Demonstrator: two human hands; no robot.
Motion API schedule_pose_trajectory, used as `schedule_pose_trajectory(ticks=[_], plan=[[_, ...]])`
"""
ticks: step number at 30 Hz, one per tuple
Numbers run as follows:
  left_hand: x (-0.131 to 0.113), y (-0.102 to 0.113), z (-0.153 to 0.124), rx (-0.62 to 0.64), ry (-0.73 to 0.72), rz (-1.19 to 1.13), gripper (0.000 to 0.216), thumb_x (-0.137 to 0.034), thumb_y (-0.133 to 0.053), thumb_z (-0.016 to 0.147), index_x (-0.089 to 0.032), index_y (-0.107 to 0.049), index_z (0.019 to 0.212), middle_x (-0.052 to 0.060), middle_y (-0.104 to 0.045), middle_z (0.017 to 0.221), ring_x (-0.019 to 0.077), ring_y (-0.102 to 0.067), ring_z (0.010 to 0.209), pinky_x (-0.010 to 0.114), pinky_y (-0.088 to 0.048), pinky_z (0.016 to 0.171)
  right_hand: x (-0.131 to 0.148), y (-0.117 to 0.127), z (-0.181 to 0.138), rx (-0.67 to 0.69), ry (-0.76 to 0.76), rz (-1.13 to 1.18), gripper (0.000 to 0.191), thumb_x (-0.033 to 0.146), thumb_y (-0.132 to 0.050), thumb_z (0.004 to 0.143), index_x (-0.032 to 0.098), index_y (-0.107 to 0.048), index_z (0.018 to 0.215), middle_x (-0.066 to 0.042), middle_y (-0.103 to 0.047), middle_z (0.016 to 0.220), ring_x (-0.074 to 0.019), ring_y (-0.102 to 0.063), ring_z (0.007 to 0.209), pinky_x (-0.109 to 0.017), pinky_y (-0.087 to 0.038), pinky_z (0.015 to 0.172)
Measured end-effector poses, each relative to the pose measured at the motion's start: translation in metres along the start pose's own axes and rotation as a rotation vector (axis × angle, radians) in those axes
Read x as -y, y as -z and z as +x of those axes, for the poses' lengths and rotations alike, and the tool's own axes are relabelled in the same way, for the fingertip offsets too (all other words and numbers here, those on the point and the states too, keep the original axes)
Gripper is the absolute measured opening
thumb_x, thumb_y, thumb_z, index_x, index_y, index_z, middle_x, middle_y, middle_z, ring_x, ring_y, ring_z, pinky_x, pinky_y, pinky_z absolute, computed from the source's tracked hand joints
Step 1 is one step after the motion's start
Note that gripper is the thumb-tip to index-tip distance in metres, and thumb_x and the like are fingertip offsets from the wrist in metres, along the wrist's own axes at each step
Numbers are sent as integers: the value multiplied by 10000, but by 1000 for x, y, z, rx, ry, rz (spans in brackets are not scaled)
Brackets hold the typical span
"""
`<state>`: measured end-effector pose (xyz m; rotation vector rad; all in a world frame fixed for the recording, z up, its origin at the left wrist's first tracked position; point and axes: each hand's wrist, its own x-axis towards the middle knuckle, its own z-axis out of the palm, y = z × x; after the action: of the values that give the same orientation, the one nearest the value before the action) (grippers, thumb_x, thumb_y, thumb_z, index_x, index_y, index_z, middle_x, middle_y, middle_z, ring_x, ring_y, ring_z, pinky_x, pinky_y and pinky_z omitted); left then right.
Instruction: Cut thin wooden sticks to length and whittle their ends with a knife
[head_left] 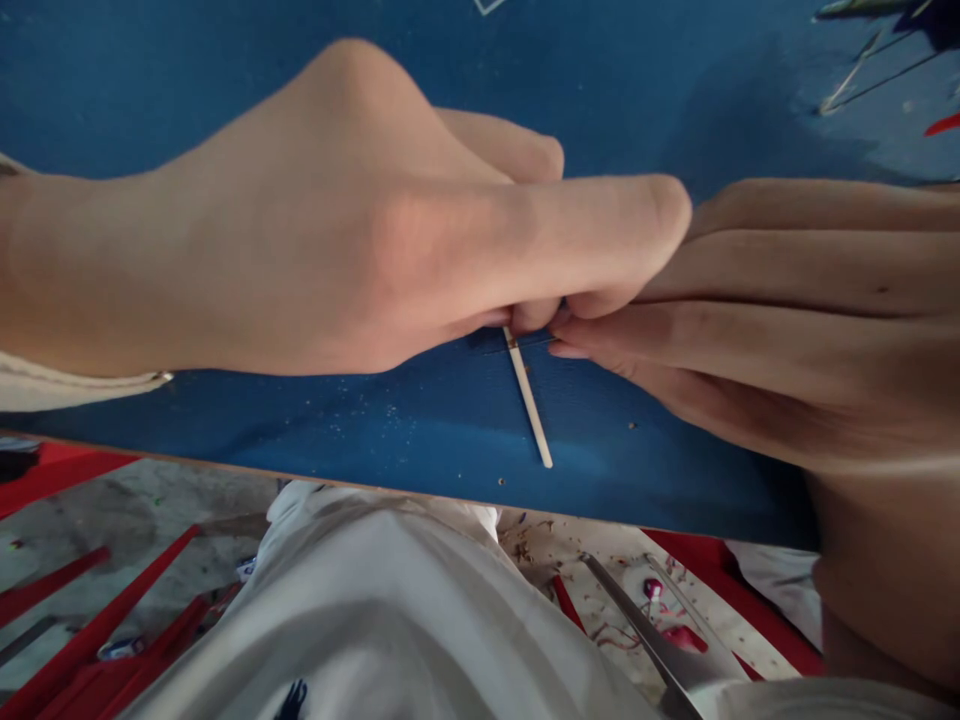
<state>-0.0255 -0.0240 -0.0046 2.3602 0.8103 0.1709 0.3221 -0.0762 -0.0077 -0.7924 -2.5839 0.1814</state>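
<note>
My left hand point(337, 230) reaches in from the left over a blue board point(420, 430), its fingers closed in a pinch on the upper end of a thin pale wooden stick point(531, 400). The stick slants down and to the right across the board. My right hand point(787, 310) comes from the right with its fingers held together, their tips meeting the left fingertips at the top of the stick. What lies under the fingertips is hidden.
The blue board's near edge point(375, 480) runs across above my white-clothed lap point(375, 600). Red strips point(112, 620) lie on the floor at lower left. A metal tool point(645, 630) and red scraps point(682, 635) lie at lower right. Thin wires point(862, 75) rest at the top right.
</note>
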Motion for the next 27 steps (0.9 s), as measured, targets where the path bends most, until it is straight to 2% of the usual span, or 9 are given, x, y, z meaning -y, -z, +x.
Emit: schedule_pose_trajectory(ticks=[3,5,11,15,20,22,25,27], plan=[[2,-1,-1,-40,-121,210,760,-575,-165,1330,-370,-872,1519,-22,-825,1339,219,-893,1339,426,-661,1030,0,0,1,6,-21,53,317,306,-773,1283,559,-862,1451,98,-970,1340,-215,-929,1161,-427,-661,949],[4,-1,-1,-52,-141,231,736,-526,-160,1333,-374,-850,1541,-32,-822,1319,201,-897,1317,394,-639,998,0,-1,1,1,-23,70,306,290,-797,1275,540,-874,1433,99,-976,1332,-214,-933,1182,-424,-657,940],[5,1,-3,-32,-107,233,759,-627,-156,1328,-408,-831,1597,-39,-817,1372,211,-902,1374,396,-616,976,-1,-2,1,-2,-17,75,311,300,-788,1279,539,-878,1457,80,-978,1334,-225,-932,1187,-438,-665,961],[5,0,-2,-34,-88,223,786,-622,-143,1324,-401,-863,1548,-26,-829,1366,219,-905,1353,430,-669,1019,-2,0,-1,-9,4,63,283,339,-773,1293,530,-871,1478,79,-976,1322,-229,-930,1190,-452,-669,985],[-2,2,3,-29,-77,210,817,-640,-149,1309,-350,-879,1535,-29,-834,1362,180,-889,1298,356,-662,1020,-2,1,-3,-10,-22,74,288,362,-786,1286,576,-885,1452,98,-976,1281,-241,-922,1157,-464,-689,1014],[-9,3,6,-9,-116,224,730,-523,-177,1315,-374,-844,1573,-47,-831,1284,158,-870,1222,344,-632,1018,-1,1,-2,5,-26,74,291,371,-782,1280,576,-879,1462,84,-977,1268,-271,-919,1145,-494,-694,1030],[-19,6,12,41,-153,158,649,-290,-216,1287,-400,-746,1645,-94,-801,1046,116,-796,943,349,-602,1019,-3,2,0,18,-11,67,286,359,-773,1280,561,-866,1460,75,-976,1277,-295,-927,1215,-524,-700,1067],[-20,7,15,28,-141,141,621,-317,-233,1300,-400,-719,1679,-100,-765,966,102,-749,822,355,-595,1007,-4,2,2,23,-1,77,285,355,-785,1279,566,-860,1454,86,-972,1279,-292,-933,1286,-526,-709,1101]])
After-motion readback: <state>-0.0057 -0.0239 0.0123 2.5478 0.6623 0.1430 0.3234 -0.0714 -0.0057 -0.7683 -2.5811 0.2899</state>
